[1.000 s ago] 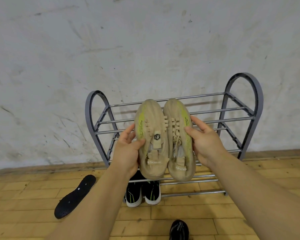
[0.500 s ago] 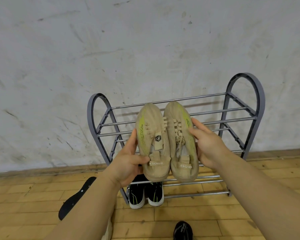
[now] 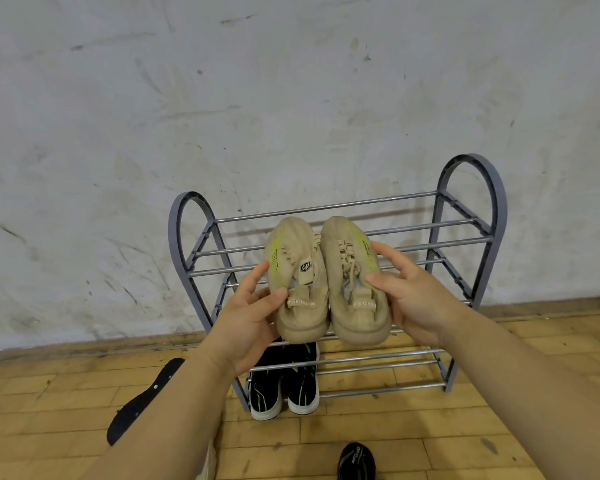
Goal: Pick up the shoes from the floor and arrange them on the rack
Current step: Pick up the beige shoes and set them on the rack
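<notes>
arms [image 3: 160, 427]: 2, bare | left hand [image 3: 246, 327]: bare | right hand [image 3: 417, 299]: bare | pale cloth [image 3: 207, 460] beside left forearm, unclear

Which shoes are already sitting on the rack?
The black pair with green stripes, on the bottom tier of the rack, left end. The beige pair is held by the left hand and right hand; a lone black shoe lies on the floor.

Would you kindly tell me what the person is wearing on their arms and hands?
The left hand and right hand are ungloved, with no ring, watch or bracelet showing. The left forearm and right forearm are bare, with no sleeve in view.
</notes>
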A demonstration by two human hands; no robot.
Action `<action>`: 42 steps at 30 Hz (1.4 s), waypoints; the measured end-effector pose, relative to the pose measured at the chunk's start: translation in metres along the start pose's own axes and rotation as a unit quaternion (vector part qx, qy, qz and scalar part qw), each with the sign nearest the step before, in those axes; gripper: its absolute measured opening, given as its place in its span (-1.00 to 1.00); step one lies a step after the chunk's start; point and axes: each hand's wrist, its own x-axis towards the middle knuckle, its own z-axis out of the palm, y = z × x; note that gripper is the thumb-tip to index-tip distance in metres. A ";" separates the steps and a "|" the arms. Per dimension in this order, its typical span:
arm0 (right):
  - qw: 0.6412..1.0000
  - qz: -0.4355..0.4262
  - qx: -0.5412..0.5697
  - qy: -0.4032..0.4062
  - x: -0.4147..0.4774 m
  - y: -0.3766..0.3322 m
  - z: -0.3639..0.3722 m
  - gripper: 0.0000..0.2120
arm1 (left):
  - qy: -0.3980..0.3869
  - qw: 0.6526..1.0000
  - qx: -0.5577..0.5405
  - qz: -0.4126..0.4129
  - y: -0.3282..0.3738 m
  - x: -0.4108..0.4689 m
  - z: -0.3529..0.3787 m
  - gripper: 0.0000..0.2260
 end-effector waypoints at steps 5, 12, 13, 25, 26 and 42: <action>0.999 0.014 0.034 0.036 -0.011 -0.002 -0.002 -0.53 | -0.045 0.998 0.023 -0.032 -0.002 -0.009 0.000 -0.21; 0.997 0.051 -0.039 -0.053 -0.036 -0.012 -0.021 -0.31 | -0.066 0.996 0.051 -0.039 0.005 -0.026 0.001 -0.22; 0.995 0.055 -0.058 -0.062 -0.042 -0.014 -0.025 -0.31 | -0.073 0.994 0.062 -0.046 0.006 -0.029 -0.002 -0.23; 0.963 0.208 -0.120 -0.122 -0.107 -0.012 -0.067 -0.40 | -0.186 0.943 0.139 -0.237 0.004 -0.079 -0.069 -0.26; 0.958 0.223 -0.134 -0.117 -0.109 -0.008 -0.066 -0.40 | -0.170 0.942 0.150 -0.248 0.002 -0.082 -0.070 -0.29; 0.939 0.266 -0.218 -0.031 -0.075 0.102 -0.018 -0.34 | -0.144 0.909 0.222 -0.323 -0.026 -0.054 -0.111 -0.30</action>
